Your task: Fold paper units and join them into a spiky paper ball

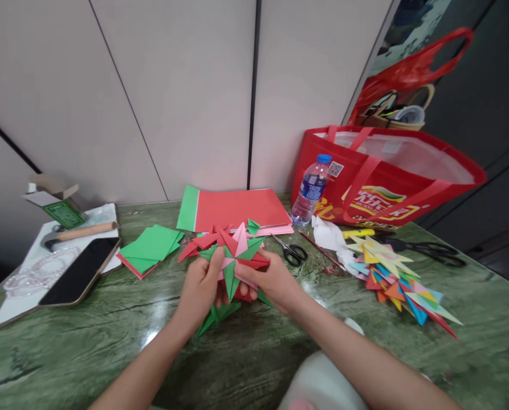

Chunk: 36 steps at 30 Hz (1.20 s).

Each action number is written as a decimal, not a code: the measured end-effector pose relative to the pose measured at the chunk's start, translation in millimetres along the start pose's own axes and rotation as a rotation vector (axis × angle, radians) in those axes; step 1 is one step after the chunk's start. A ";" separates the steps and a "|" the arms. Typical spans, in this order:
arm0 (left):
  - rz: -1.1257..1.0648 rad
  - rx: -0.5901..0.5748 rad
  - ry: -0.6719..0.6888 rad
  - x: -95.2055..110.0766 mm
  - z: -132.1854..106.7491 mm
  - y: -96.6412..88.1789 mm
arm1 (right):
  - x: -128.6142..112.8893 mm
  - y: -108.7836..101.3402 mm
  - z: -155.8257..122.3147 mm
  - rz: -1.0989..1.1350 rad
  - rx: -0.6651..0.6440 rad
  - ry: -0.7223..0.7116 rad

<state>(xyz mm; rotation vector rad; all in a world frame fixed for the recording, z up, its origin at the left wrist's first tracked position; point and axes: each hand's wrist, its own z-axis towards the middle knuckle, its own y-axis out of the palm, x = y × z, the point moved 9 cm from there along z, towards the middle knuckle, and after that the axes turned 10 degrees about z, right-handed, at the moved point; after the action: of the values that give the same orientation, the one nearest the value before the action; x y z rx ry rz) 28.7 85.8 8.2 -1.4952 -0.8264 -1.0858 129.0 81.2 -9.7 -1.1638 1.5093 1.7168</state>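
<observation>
A folded paper star (233,263) in red, green and pink is held up in front of me, over the table. My left hand (206,278) pinches its left side, thumb on top. Closed on the star's right side is my right hand (271,279), with fingertips showing underneath. Below the star lie folded green paper pieces (219,316), partly covered by my hands. Folded red paper pieces (198,244) lie just behind it, next to a small green folded piece (253,226).
Green paper squares (151,249) and a phone (81,272) lie left. Behind are red paper sheets (241,208), black scissors (294,254) and a water bottle (309,191). Multicoloured folded paper (402,285) and a red bag (382,176) are right on the green table (121,353).
</observation>
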 end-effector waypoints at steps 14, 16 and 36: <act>0.074 0.062 -0.026 4.3 -3.4 -1.8 | -30.9 -23.6 3.5 -0.185 0.202 -0.223; 0.047 0.019 -0.040 3.2 -3.4 2.6 | -41.9 -29.1 1.2 -0.199 0.262 -0.329; 0.155 -0.046 0.031 14.1 -3.5 2.4 | -23.4 -20.4 5.4 0.010 0.143 -0.149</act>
<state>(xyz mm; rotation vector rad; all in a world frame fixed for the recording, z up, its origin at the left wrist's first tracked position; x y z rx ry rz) 35.0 81.3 20.7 -1.5505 -0.6570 -1.0156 155.9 93.4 1.1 -0.9358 1.5209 1.6340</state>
